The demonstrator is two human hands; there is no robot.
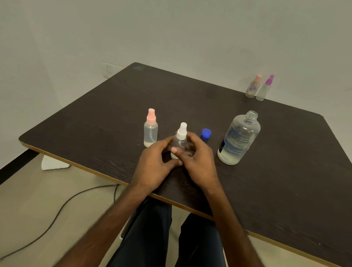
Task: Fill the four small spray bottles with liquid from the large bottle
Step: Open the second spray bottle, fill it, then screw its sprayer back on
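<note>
Dark wood-grain worktop (286, 165) w/ a pale edge strip fills the mid & R of the view, set against a plain wall. A person sits at the near edge, legs in dark trousers under it, both bare forearms reaching fwd.

Large bottle (238, 139): clear, upright, R of the hands & near them but not touching. Neck is open, no cap on. It has a printed label on the side and liquid only in the btm part.

Left hand (157, 166) & right hand (200, 161) meet at centre, close to the near edge. Each grip is curled round the white-top spray bottle (181, 137), L from the left side, R from the right w/ the thumb across the front. The bottle is upright and its top sticks out above the fingers. Can't tell if its base rests on the worktop.

Pink-top spray bottle (150, 131) stands upright just L of the hands, dip tube visible inside; fill level hard to tell.

Two more stand side by side at the far R edge, well apart from the rest: far pink-top spray bottle (253, 87) & purple-top spray bottle (265, 89).

Blue cap (206, 134) sits on the worktop btwn the right hand & the large bottle.

Dark cable (55, 214) runs over the floor at L.
</note>
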